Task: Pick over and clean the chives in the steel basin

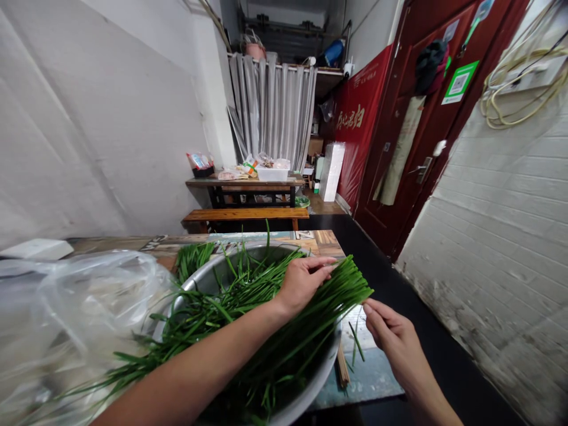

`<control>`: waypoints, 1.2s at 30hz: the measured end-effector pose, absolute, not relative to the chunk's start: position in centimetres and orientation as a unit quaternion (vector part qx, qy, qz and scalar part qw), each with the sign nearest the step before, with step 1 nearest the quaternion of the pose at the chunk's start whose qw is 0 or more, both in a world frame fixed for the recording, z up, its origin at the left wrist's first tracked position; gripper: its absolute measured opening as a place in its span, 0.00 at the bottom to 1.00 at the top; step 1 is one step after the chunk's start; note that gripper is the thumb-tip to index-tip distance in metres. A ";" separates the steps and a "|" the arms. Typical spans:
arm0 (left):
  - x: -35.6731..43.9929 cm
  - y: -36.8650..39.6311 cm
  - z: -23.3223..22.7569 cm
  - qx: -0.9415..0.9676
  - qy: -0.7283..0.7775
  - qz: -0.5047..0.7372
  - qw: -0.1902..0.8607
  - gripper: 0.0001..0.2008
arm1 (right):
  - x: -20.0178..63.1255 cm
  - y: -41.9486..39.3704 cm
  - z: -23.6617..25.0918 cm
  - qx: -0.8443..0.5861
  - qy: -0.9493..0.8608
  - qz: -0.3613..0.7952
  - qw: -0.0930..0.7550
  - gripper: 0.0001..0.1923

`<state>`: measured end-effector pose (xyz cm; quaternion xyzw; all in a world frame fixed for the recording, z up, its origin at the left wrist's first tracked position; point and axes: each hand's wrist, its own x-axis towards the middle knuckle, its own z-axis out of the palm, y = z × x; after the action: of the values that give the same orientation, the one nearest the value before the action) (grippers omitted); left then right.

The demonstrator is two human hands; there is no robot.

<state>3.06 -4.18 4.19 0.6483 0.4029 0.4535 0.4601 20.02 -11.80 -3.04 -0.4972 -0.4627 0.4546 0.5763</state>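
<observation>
A big metal basin [208, 278] on the table holds a pile of long green chives [248, 313]. My left hand [302, 281] reaches across the basin and lies on a neat bundle of chives [341, 290], fingers closed over their upper ends at the basin's right rim. My right hand [393, 334] hovers just right of the bundle's tips, thumb and forefinger pinched at a thin chive leaf [356, 340] that hangs down from them.
A clear plastic bag [66, 319] lies left of the basin. The table edge [368, 378] runs below my right hand, dark floor beyond. Further back stand a wooden bench [246, 214] and a cluttered table [244, 180]. A red door [426, 130] is at right.
</observation>
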 end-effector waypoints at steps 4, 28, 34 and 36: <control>3.0 -4.0 4.0 0.641 0.407 0.492 0.426 0.12 | 19.8 -11.9 -2.8 -0.493 -0.458 0.461 0.579 0.18; 3.3 -4.9 4.5 0.601 0.387 0.505 0.484 0.13 | 19.5 -12.0 -2.8 -0.498 -0.446 0.462 0.583 0.17; 3.2 -4.7 4.2 0.587 0.383 0.504 0.504 0.13 | 19.8 -11.9 -3.5 -0.499 -0.460 0.458 0.574 0.18; 3.2 -4.7 4.1 0.592 0.384 0.505 0.497 0.13 | 19.8 -11.9 -3.6 -0.504 -0.463 0.446 0.576 0.18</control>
<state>3.21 -4.74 4.12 0.5920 0.3841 0.5053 0.4967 19.83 -11.88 -3.57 -0.5043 -0.4634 0.4465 0.5759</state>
